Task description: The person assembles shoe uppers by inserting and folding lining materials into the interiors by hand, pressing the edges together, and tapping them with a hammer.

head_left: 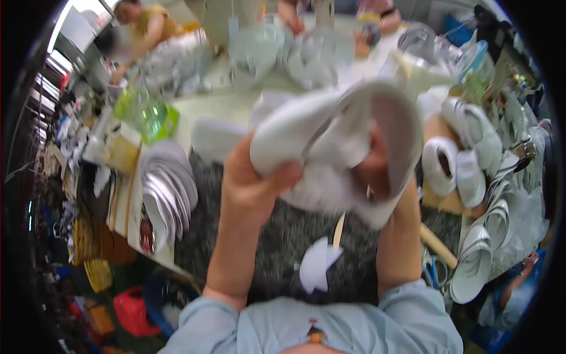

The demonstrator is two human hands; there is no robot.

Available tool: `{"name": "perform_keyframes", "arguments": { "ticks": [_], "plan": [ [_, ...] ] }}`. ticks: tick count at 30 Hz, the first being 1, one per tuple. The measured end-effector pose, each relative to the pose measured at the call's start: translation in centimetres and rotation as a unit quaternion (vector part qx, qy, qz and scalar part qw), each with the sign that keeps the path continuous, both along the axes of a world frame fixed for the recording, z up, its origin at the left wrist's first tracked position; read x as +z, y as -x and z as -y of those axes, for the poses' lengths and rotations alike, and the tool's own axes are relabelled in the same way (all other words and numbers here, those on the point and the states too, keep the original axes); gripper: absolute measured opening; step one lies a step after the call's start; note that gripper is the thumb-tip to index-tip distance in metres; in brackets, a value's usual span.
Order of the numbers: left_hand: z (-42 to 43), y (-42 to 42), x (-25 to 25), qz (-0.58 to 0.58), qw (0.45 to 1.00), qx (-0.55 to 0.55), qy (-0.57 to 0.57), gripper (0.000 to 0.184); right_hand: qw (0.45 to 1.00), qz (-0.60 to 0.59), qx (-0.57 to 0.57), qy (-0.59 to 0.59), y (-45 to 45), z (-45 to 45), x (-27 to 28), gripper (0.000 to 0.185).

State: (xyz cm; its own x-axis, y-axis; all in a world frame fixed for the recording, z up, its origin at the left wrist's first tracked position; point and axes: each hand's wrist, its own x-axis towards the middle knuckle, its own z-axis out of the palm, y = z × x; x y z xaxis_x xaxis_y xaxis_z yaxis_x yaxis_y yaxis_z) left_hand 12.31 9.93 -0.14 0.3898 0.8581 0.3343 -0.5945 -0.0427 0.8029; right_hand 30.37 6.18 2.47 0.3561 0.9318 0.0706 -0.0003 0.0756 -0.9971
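white shoe [289, 133] | speckled dark grey mat [271, 259] | pale blue shirt [306, 312]

From my remote view, I see a person in a yellow top [158, 26] at the upper left, leaning over the far side of the surface [203, 106]. Nearer me on the left sits a bright green transparent container [158, 121]. Below the surface's left edge I make out a yellow slatted item [98, 275], a red plastic item [135, 311] and, just beside it, a blue tub [154, 302]. Something blue [457, 28], blurred, shows at the upper right.
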Motion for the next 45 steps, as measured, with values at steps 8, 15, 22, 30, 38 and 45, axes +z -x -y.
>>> {"name": "perform_keyframes", "arguments": {
  "ticks": [8,15,22,30,38,45],
  "plan": [
    [-1.8,1.5,-2.3,-0.107,0.994,-0.005,0.023,0.039,0.985,0.051,0.156,-0.046,-1.1,-2.3,-6.5,0.028],
    [1.2,7.0,-4.7,-0.078,0.99,0.007,0.113,0.036,0.951,0.168,-0.131,-0.224,0.8,-1.7,-2.8,0.015],
    [6.0,10.0,-5.8,-0.079,0.991,0.084,0.064,0.033,0.85,0.457,0.133,-0.225,8.3,5.6,-2.6,0.018],
    [9.5,11.5,-6.4,-0.115,0.987,0.113,0.021,0.028,0.823,0.507,0.131,-0.217,9.7,9.2,-4.8,0.019],
    [12.2,12.1,-7.2,-0.184,0.972,0.145,0.029,0.026,0.825,0.511,0.194,-0.141,11.4,11.4,-5.6,0.019],
    [13.2,12.4,-7.3,-0.215,0.965,0.139,0.053,0.029,0.865,0.451,0.152,-0.161,12.1,11.9,-6.3,0.016]
  ]
}}
